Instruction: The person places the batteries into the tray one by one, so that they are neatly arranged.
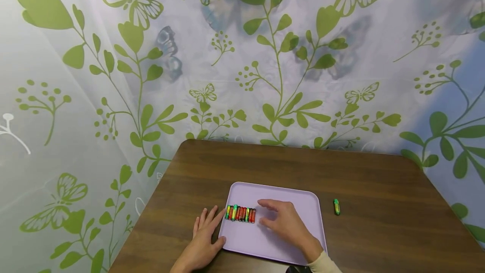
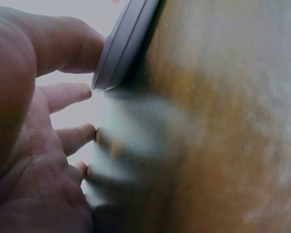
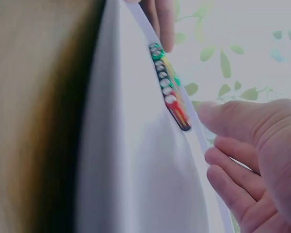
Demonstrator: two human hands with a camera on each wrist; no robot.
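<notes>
A lilac tray (image 1: 242,237) lies on the table, with a row of red and green batteries (image 1: 241,214) side by side near its left edge. My left hand (image 1: 202,241) rests at that edge, fingers spread on the tabletop. In the left wrist view its thumb touches the tray's rim (image 2: 126,43). Over the tray, just right of the row, is my right hand (image 1: 286,222), its thumb and fingers apart and nothing between them. The right wrist view shows the batteries (image 3: 167,87) end-on, beyond the fingertips.
One green battery (image 1: 337,207) lies by itself on the brown table (image 1: 379,197), right of the tray. A curtain (image 1: 227,108) with leaves and butterflies hangs behind the table. Something small and black (image 1: 297,269) shows at the bottom edge, by the right sleeve (image 1: 323,264).
</notes>
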